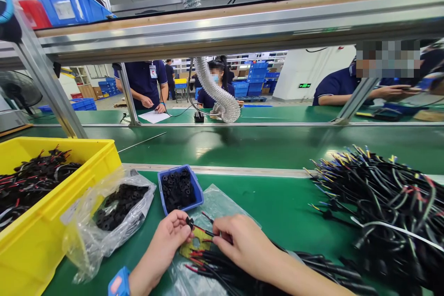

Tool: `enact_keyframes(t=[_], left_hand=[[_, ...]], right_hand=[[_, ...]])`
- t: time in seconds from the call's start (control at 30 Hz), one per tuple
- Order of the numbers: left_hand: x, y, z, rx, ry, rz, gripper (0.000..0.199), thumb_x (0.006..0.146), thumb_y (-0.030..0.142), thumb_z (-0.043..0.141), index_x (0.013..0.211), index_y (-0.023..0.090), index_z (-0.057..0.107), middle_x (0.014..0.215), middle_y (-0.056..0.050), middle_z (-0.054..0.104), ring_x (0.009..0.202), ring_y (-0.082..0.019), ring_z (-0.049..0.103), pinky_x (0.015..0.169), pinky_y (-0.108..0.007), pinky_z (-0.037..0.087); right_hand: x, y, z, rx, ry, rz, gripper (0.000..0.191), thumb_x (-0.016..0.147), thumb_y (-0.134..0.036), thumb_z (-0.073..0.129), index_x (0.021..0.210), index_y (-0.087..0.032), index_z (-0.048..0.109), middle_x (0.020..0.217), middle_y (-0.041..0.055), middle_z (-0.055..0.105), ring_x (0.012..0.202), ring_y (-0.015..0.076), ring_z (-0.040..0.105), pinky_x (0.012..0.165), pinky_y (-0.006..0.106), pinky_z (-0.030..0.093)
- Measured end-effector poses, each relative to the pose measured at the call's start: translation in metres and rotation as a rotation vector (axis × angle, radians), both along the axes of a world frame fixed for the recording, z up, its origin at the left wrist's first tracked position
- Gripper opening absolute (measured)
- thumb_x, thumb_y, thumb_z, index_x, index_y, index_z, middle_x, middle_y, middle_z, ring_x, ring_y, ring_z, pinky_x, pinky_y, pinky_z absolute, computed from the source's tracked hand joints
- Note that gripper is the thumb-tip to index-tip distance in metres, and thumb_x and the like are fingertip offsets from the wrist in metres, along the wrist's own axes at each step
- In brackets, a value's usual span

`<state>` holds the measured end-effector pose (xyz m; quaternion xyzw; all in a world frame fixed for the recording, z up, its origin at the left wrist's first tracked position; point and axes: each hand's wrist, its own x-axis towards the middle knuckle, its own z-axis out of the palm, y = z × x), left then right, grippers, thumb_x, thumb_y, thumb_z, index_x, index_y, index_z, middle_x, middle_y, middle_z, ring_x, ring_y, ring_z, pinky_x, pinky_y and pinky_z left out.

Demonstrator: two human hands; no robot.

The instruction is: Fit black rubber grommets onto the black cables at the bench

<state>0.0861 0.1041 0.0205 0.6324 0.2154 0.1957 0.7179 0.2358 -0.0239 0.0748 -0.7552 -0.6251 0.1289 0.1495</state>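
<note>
Between the thumb and fingers of my left hand is a small black plastic part. My right hand pinches a black cable whose red and black wire ends point left toward that part; whether wire and part touch I cannot make out. Under my hands lie a yellow plate with a hole and a clear plastic sheet. A bundle of black cables with red wire ends lies below my right hand. Just beyond my left hand stands a small blue bin of black plastic parts.
A yellow crate of wired parts stands at left, beside a clear bag of black parts. A large cable pile covers the right side. A metal frame crosses overhead, with a flexible duct hanging down. Several people work beyond.
</note>
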Motion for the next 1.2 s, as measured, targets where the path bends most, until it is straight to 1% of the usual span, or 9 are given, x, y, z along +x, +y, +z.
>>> enact_keyframes(t=[0.13,0.23,0.4,0.5,0.67,0.77,0.97,1.07,1.2], left_hand=[[-0.001,-0.004,-0.002,0.295,0.081,0.048,0.018,0.076,0.030,0.056,0.086,0.015,0.054,0.080,-0.003,0.057,0.075,-0.015,0.054,0.071,-0.026,0.043],[-0.002,-0.015,0.003,0.485,0.158,0.049,0.014,0.076,0.019,0.052,0.088,0.017,0.059,0.087,-0.005,0.063,0.080,-0.017,0.056,0.076,-0.028,0.044],[-0.001,-0.025,0.009,0.537,0.135,0.057,0.010,0.074,0.015,0.055,0.078,0.017,0.064,0.082,-0.004,0.067,0.078,-0.017,0.059,0.074,-0.026,0.046],[-0.002,-0.025,0.006,0.611,0.120,0.076,0.007,0.071,0.014,0.059,0.072,0.018,0.065,0.076,-0.003,0.067,0.074,-0.017,0.060,0.072,-0.026,0.046],[-0.003,-0.027,-0.003,0.736,-0.029,0.023,0.011,0.073,0.011,0.059,0.073,0.018,0.067,0.073,-0.003,0.068,0.070,-0.016,0.061,0.068,-0.025,0.046],[-0.002,-0.027,-0.001,0.858,-0.100,0.021,0.008,0.074,0.015,0.061,0.070,0.019,0.067,0.070,-0.003,0.069,0.068,-0.016,0.061,0.067,-0.027,0.045],[-0.004,-0.021,0.009,1.132,-0.100,0.007,0.006,0.076,0.017,0.062,0.073,0.021,0.064,0.074,0.000,0.070,0.081,-0.018,0.061,0.078,-0.033,0.038],[0.000,-0.021,0.000,1.219,-0.179,0.027,0.011,0.077,0.014,0.055,0.071,0.020,0.062,0.068,0.000,0.068,0.074,-0.016,0.062,0.073,-0.032,0.036],[0.010,-0.026,-0.015,1.239,-0.406,0.184,0.014,0.075,0.011,0.049,0.066,0.018,0.058,0.059,0.001,0.064,0.063,-0.013,0.060,0.069,-0.031,0.034]], right_hand=[[0.000,0.000,0.001,0.011,0.029,0.037,0.014,0.076,-0.020,0.052,0.067,-0.020,0.063,0.059,-0.0020,0.059,0.053,0.0115,0.046,0.051,0.021,0.025],[-0.001,0.000,0.001,0.001,0.042,0.030,0.014,0.077,-0.020,0.051,0.070,-0.020,0.063,0.060,-0.0022,0.059,0.055,0.0119,0.047,0.052,0.021,0.026],[-0.003,-0.002,0.004,-0.028,0.064,0.069,0.021,0.083,-0.020,0.046,0.069,-0.018,0.062,0.060,-0.0012,0.056,0.057,0.0123,0.046,0.054,0.021,0.027],[-0.003,-0.001,0.006,-0.049,0.152,0.118,0.023,0.082,-0.017,0.046,0.063,-0.017,0.059,0.055,-0.0035,0.049,0.053,0.0106,0.042,0.052,0.020,0.026],[-0.003,-0.001,0.003,-0.073,0.300,0.156,0.019,0.074,-0.009,0.046,0.059,-0.016,0.056,0.051,-0.0057,0.043,0.052,0.0087,0.039,0.051,0.018,0.026],[-0.002,-0.001,0.001,-0.072,0.349,0.172,0.017,0.070,-0.009,0.046,0.057,-0.015,0.055,0.050,-0.0061,0.041,0.051,0.0083,0.038,0.051,0.017,0.026],[-0.002,0.000,0.000,-0.089,0.411,0.171,0.015,0.068,-0.010,0.045,0.056,-0.016,0.051,0.050,-0.0064,0.039,0.051,0.0083,0.036,0.051,0.017,0.027],[-0.002,0.001,-0.003,-0.091,0.426,0.159,0.014,0.066,-0.010,0.046,0.054,-0.016,0.046,0.049,-0.0071,0.035,0.050,0.0079,0.034,0.049,0.017,0.025],[-0.001,0.002,-0.008,-0.117,0.403,0.153,0.017,0.066,-0.011,0.048,0.051,-0.017,0.041,0.047,-0.0077,0.033,0.048,0.0075,0.032,0.048,0.018,0.023]])
